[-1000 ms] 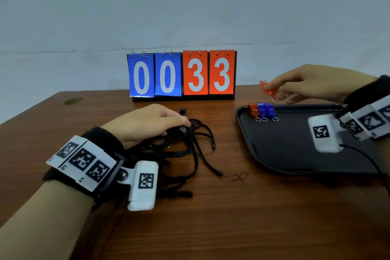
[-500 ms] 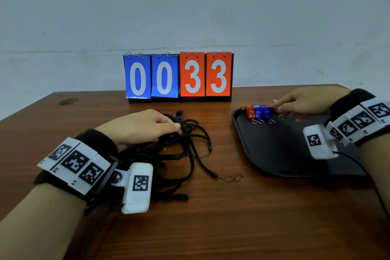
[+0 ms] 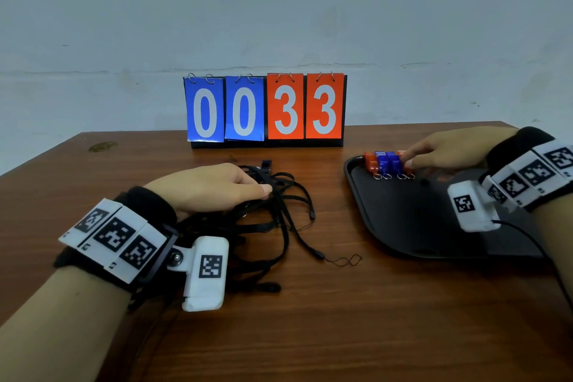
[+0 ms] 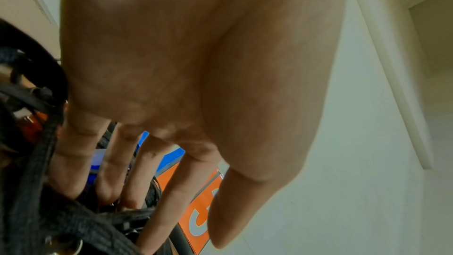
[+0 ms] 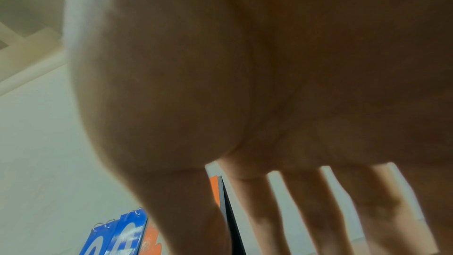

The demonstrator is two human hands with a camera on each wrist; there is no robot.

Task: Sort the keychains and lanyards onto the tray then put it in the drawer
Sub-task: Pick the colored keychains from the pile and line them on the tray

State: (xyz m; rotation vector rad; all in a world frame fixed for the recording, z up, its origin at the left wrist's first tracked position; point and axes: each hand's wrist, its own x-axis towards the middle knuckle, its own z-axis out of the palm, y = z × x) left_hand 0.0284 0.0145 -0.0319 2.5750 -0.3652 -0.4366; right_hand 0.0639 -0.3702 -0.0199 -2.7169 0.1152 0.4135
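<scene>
Nearest, the left hand [image 3: 214, 189] lies palm-down on the tangle of black lanyards [image 3: 279, 220] on the wooden table [image 3: 310, 319], its fingers [image 4: 152, 172] extended and loosely spread among the straps, gripping none visibly. Right of it lies the black tray [image 3: 403, 226]. At the tray's far left corner, a row of orange and blue keychains [image 3: 386, 163] sits, rings toward the viewer. The right hand [image 3: 446, 152] reaches over the tray, fingertips at the row's rightmost orange keychain; whether it pinches it cannot be told. Farthest, a scoreboard [image 3: 266, 108] reads 0033 against the wall.
</scene>
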